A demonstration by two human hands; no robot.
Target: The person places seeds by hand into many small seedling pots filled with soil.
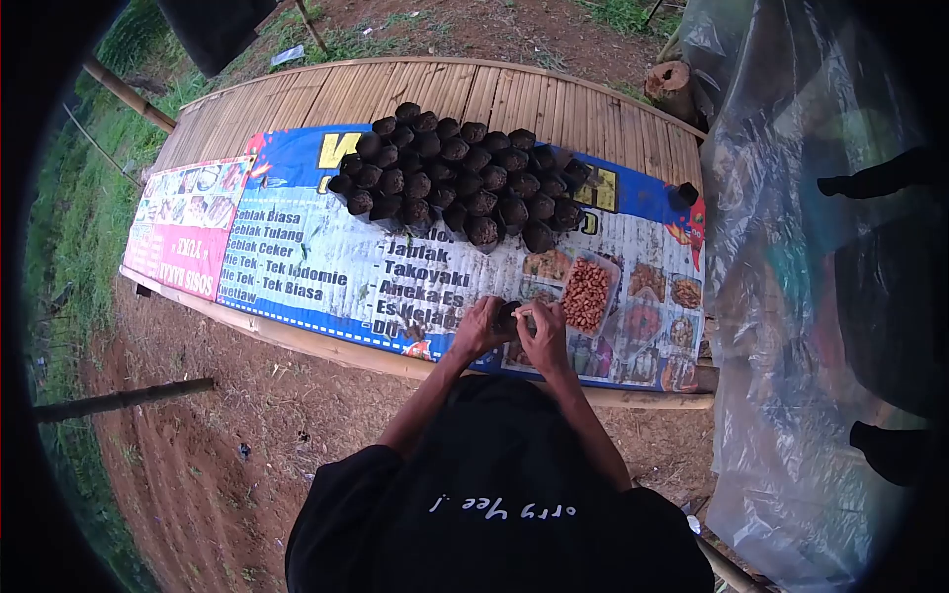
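Near the front edge of the table, my left hand (478,329) is wrapped round a small black planting bag (507,316) that stands upright. My right hand (543,336) is at the mouth of the same bag, its thumb and fingers pinched together; whatever is between them is too small to make out. Just right of it sits a clear plastic tub (615,272) full of reddish-brown seeds that look like peanuts (587,295). Further back stand many soil-filled black planting bags (455,150), packed close together.
A printed food banner (287,252) covers most of the bamboo-slat table (297,99). One black bag (683,196) stands apart at the right end. Clear plastic sheeting (761,326) hangs along the right side. A bamboo pole (124,399) juts in at left over bare soil.
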